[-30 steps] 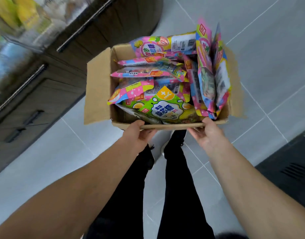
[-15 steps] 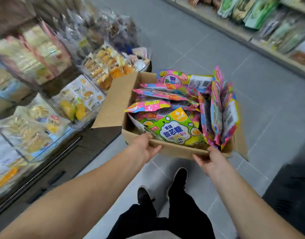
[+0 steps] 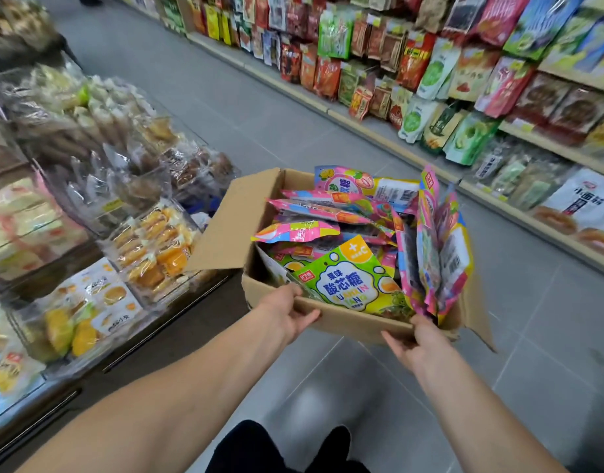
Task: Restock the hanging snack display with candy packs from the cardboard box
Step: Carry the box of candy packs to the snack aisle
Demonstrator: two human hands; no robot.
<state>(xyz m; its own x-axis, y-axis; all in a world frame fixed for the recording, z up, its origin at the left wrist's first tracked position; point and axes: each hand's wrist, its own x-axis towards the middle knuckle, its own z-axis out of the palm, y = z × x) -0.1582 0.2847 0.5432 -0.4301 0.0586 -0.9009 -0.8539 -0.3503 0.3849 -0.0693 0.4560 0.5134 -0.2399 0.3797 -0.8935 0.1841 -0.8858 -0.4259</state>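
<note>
Head view looks down a shop aisle with a grey tiled floor (image 3: 225,107). Shelves of snack bags (image 3: 447,70) run along the right side, and a display of wrapped breads and cakes (image 3: 99,186) fills the left. Between them, held above the floor, is the open cardboard box (image 3: 348,320), flaps out, filled with bright candy packs (image 3: 348,281); several stand upright against its right wall. Left hand (image 3: 287,315) grips the near rim at the left corner, fingers curled under the edge. Right hand (image 3: 416,346) grips the near rim at the right, thumb on top.
</note>
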